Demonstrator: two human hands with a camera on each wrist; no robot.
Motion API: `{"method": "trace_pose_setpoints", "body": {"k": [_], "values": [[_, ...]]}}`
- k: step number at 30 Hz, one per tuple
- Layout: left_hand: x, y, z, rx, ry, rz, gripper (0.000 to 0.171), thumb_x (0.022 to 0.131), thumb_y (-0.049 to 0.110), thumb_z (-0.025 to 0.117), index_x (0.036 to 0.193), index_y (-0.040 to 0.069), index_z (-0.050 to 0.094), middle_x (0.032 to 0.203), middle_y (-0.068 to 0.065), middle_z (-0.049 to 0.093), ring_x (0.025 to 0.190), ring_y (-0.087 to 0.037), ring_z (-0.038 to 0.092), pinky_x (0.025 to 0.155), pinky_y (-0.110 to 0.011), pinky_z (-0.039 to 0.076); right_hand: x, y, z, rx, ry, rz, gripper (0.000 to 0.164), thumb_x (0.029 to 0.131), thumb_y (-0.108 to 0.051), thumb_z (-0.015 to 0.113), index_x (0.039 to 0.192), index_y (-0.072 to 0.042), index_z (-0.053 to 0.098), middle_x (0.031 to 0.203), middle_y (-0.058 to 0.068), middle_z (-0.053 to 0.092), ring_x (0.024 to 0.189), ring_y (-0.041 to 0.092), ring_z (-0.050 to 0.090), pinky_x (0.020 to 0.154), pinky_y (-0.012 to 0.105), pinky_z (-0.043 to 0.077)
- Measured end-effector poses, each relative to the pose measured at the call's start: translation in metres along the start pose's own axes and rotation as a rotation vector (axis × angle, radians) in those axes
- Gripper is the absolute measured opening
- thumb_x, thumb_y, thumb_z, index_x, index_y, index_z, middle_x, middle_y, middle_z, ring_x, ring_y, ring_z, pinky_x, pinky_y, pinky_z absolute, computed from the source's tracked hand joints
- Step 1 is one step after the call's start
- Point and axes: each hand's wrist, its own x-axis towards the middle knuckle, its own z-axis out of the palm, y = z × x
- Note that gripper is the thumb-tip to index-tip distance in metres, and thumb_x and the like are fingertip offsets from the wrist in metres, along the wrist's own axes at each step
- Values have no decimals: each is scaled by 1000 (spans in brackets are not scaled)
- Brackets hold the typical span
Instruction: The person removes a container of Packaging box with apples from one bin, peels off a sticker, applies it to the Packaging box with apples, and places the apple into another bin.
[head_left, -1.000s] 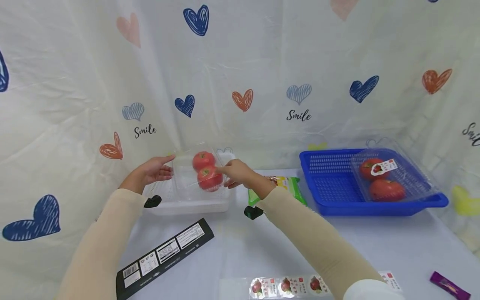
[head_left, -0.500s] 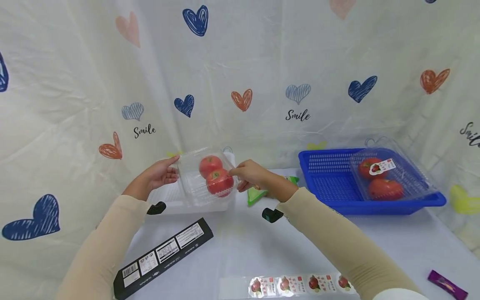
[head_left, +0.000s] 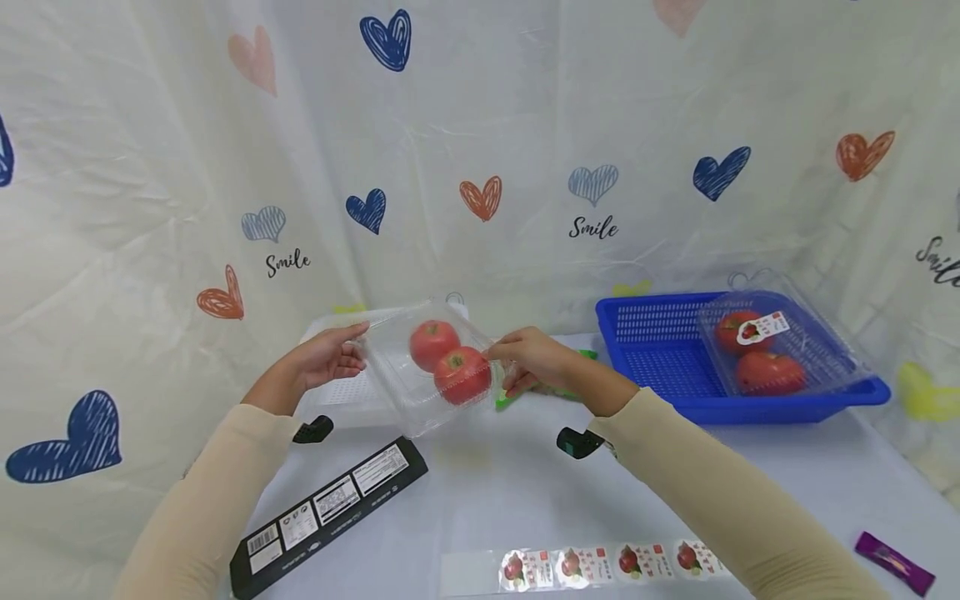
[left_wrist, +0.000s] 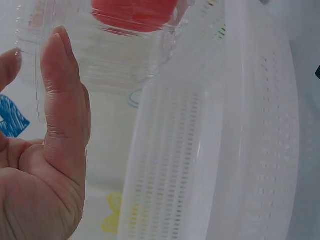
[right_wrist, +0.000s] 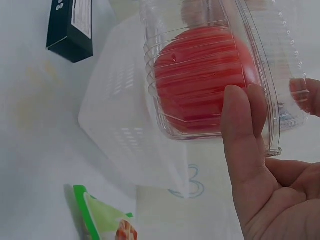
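A clear plastic clamshell box (head_left: 401, 396) is raised above the table, tilted, with two red tomatoes (head_left: 462, 375) inside, bunched toward its right side. My left hand (head_left: 326, 360) pinches the box's left edge, thumb above and fingers along its side wall. On the opposite edge my right hand (head_left: 542, 364) holds the rim between thumb and fingers. In the right wrist view those fingers (right_wrist: 237, 125) lie against the wall next to a tomato (right_wrist: 205, 80). Behind and below the box stands a white perforated basket (left_wrist: 250, 150), partly covered by it.
A blue basket (head_left: 645, 408) at right carries another clear box with two tomatoes and a label (head_left: 762, 327). A long black carton (head_left: 330, 517) lies at front left, a strip of fruit stickers (head_left: 585, 569) at front. A purple packet (head_left: 895, 564) and a green bag (right_wrist: 107, 215) lie nearby.
Both hands have carried the box with tomatoes rightward and nearer, out from over the white basket. My left hand, at first beside its edge, now grips it.
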Motion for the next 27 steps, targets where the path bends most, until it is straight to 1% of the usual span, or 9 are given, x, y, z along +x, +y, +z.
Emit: {"method": "trace_pose_setpoints", "body": {"k": [3, 6, 11, 16, 19, 23, 27], "values": [[-3, -3, 7, 3, -27, 8, 41, 100, 41, 53, 118, 6, 44, 78, -9, 59, 65, -16, 62, 65, -28, 57, -8, 4, -5, 18, 1, -16, 45, 92, -31, 66, 124, 0, 60, 110, 15, 60, 63, 23, 60, 68, 39, 58], [-7, -6, 15, -16, -51, 6, 36, 101, 38, 52, 115, 5, 46, 78, -9, 61, 66, -17, 63, 66, -28, 57, -16, 6, -10, 35, 8, -31, 45, 93, -32, 65, 126, -1, 61, 108, 15, 62, 63, 23, 59, 66, 38, 58], [-12, -9, 28, -80, -96, 4, 27, 102, 33, 50, 109, 7, 47, 77, -9, 62, 66, -18, 65, 67, -29, 58, -30, 10, -17, 73, 19, -31, 49, 94, -33, 65, 132, -3, 57, 108, 13, 63, 73, 25, 59, 64, 34, 57], [-17, -14, 37, -152, -141, 39, 24, 104, 30, 48, 111, 8, 48, 76, -9, 63, 64, -17, 65, 65, -28, 58, -39, 18, -23, 119, -19, -55, 54, 92, -29, 69, 137, -4, 52, 105, 12, 62, 76, 23, 56, 65, 31, 55], [-21, -21, 40, -181, -175, 43, 21, 104, 29, 47, 112, 9, 50, 76, -10, 64, 65, -18, 66, 67, -29, 58, -45, 24, -26, 133, -48, -77, 63, 89, -23, 72, 142, -2, 45, 113, 13, 58, 85, 24, 56, 69, 32, 55], [-25, -30, 47, -209, -223, 39, 20, 105, 27, 44, 109, 9, 53, 77, -10, 65, 67, -17, 68, 68, -29, 58, -54, 28, -27, 119, -34, -83, 75, 84, -18, 78, 146, -3, 40, 128, 14, 53, 101, 28, 56, 76, 36, 55], [-30, -37, 57, -233, -271, 61, 21, 106, 25, 41, 109, 9, 54, 77, -10, 66, 67, -17, 68, 68, -28, 58, -62, 32, -30, 119, -30, -98, 77, 82, -15, 80, 147, -5, 40, 130, 16, 51, 102, 29, 56, 80, 39, 54]]}}
